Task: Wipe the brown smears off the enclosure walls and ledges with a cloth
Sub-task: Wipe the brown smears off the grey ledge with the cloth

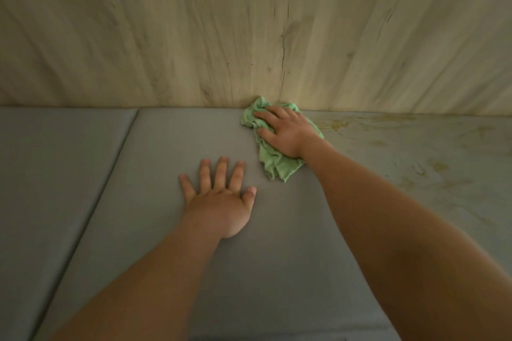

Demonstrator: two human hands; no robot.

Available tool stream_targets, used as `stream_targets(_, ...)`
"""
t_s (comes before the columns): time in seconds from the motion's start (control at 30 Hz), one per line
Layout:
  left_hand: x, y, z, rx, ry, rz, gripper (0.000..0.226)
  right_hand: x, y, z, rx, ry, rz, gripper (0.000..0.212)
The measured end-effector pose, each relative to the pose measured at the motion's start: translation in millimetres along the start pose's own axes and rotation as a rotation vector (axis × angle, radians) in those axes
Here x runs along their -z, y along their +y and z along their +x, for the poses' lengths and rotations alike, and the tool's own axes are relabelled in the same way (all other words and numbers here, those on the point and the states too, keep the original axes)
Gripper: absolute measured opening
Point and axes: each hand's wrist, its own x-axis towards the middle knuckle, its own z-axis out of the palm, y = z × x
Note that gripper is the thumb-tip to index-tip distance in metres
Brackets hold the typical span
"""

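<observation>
Two bare forearms reach in from the bottom edge, the left forearm (155, 279) rising through the middle and the right forearm (388, 216) crossing from the lower right corner. The left hand (221, 199) lies palm-down on the grey ledge (166, 147), its fingers straight and spread and its thumb out to the side; its grip is fully open and has hold of nothing.

Farther in, the right hand (288, 130) rests palm-down on a crumpled green cloth (273, 165). Its fingers lie fairly straight over the bunched folds with the thumb apart from them, so the grip presses on the fabric and is not closed around it. The far end of the cloth touches the corner where the ledge meets the pale wood-grain wall (194, 36), and its near end sticks out past the wrist toward the left hand.

Brown smears (332, 123) streak the ledge just right of the cloth and run on, in patches, toward the right edge. A dark seam (110, 152) runs diagonally across the ledge on the left.
</observation>
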Motion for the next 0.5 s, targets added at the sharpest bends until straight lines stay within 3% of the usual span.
stream_targets(0.17,-3,-1,3,0.002,-0.012,0.013,0.066,6,89,-38,-0.209,0.014,-0.027,0.061)
stream_targets(0.27,-4,-1,2,-0.006,-0.011,0.006,0.065,13,130,-65,-0.466,0.053,-0.013,0.066)
stream_targets(0.37,-6,-2,2,-0.012,0.007,-0.002,0.065,12,131,-67,-0.751,0.078,0.038,0.073)
stream_targets(0.5,-8,-3,2,-0.02,0.026,-0.001,0.065,6,89,-55,-0.904,0.072,0.117,0.081)
